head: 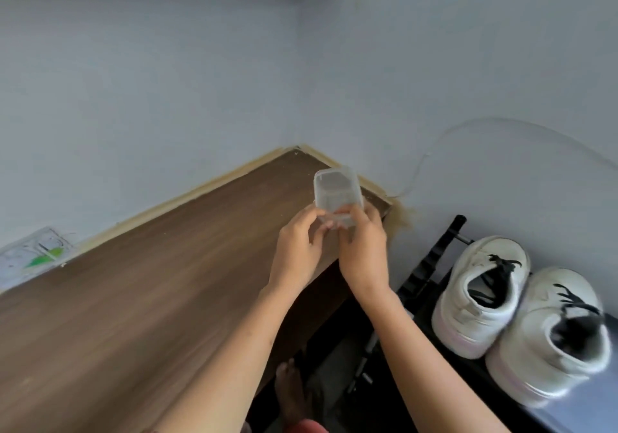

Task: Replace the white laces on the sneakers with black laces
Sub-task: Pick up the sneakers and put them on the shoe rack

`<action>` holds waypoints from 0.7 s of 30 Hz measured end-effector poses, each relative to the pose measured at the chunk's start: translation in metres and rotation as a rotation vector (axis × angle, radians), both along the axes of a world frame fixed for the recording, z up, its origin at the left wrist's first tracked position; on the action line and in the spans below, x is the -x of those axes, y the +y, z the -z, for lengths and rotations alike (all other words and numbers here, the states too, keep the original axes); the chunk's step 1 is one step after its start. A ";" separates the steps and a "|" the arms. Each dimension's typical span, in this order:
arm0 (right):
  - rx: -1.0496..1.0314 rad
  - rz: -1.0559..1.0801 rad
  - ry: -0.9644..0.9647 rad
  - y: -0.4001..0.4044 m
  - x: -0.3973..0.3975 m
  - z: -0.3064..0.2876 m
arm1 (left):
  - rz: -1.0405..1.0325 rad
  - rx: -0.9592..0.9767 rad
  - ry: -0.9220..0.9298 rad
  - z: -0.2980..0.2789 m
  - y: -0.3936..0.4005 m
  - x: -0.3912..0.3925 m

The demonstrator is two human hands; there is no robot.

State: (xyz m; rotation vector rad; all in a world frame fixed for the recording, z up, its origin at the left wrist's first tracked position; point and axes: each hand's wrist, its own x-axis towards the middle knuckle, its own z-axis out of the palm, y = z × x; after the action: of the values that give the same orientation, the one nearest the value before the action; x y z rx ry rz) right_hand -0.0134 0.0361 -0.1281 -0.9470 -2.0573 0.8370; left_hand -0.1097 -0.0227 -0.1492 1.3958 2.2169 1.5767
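Looking down from the head camera, both hands meet over the far right corner of the wooden table (140,299), the left hand (299,252) and the right hand (363,252) each pinching the lower end of a small clear plastic container (337,195) held upright between them. Well apart to the right and lower, the two white sneakers (481,293) already carry black laces (501,272) and stand heels toward the person on a dark rack (431,265), nearer the right hand, so any reach goes right and down.
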 end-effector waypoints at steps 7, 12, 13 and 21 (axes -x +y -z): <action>-0.131 0.287 0.218 -0.021 -0.150 -0.053 | 0.304 -0.194 0.007 -0.058 0.002 -0.131; -0.154 0.616 0.260 -0.036 -0.271 -0.027 | 0.605 -0.115 0.092 -0.063 0.016 -0.241; -0.142 0.677 0.261 -0.036 -0.291 -0.020 | 0.654 -0.082 0.097 -0.061 0.018 -0.260; 0.170 0.840 0.142 -0.030 -0.351 0.036 | 0.511 0.428 0.916 -0.009 0.034 -0.345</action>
State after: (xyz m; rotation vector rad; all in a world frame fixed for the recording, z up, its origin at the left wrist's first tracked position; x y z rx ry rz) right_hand 0.3379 0.0059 -0.1639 -1.6196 -1.2742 0.5858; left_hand 0.2357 0.0109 -0.1405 2.5368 2.0393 0.2610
